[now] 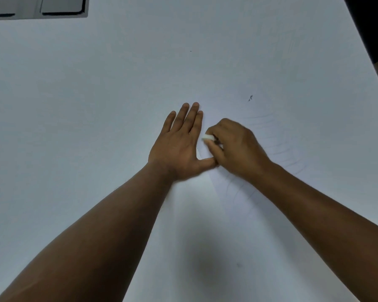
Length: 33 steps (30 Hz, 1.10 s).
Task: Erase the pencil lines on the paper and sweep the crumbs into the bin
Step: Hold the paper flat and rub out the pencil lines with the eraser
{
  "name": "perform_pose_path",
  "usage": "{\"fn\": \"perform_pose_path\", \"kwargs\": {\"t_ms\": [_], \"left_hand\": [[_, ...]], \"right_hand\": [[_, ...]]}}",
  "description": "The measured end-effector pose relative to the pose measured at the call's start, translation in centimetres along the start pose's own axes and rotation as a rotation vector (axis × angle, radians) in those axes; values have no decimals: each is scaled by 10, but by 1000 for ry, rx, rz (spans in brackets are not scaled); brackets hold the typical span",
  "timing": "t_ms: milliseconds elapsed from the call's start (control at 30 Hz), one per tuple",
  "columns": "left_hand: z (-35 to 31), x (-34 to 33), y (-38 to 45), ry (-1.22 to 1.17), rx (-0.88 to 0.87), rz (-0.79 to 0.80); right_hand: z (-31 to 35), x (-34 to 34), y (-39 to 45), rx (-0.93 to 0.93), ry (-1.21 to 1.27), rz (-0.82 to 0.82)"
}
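A white sheet of paper (277, 136) lies on the white table, hard to tell from it, with faint pencil lines (279, 147) right of my hands. My left hand (179, 144) lies flat, palm down with fingers together, on the paper's left edge. My right hand (234, 147) is closed around a small white eraser (208, 138), whose tip pokes out by the left index finger and touches the paper. A small dark clump of crumbs (250, 98) lies further back on the right. No bin is in view.
The white table (74, 105) fills nearly the whole view. A grey panel with dark-rimmed recesses (59, 7) sits at the far left corner. The table's right edge (371, 62) runs diagonally, with dark floor beyond it.
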<state>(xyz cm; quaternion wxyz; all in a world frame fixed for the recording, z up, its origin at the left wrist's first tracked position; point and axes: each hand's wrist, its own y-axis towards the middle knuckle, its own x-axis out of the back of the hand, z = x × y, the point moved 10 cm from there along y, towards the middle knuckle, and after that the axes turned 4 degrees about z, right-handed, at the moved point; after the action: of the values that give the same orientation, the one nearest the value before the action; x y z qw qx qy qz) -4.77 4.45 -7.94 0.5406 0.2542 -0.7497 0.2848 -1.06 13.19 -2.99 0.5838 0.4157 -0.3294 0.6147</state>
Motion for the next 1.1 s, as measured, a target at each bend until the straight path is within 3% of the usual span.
{"fn": "perform_pose_path", "kwargs": {"t_ms": [133, 333, 567, 767, 967, 1100], "left_hand": [[0, 1, -1, 1, 18, 14], [0, 0, 0, -6, -11, -1], [0, 1, -1, -15, 19, 12], [-1, 0, -1, -4, -15, -8], [0, 1, -1, -2, 4, 20], [0, 0, -1, -3, 0, 0]], "right_hand": [[-28, 20, 15, -110, -30, -100], [9, -8, -4, 62, 48, 66], [-62, 31, 17, -178, -28, -149], [-34, 17, 7, -95, -52, -122], [-88, 45, 0, -322, -107, -267], [-58, 28, 3, -280, -77, -244]]}}
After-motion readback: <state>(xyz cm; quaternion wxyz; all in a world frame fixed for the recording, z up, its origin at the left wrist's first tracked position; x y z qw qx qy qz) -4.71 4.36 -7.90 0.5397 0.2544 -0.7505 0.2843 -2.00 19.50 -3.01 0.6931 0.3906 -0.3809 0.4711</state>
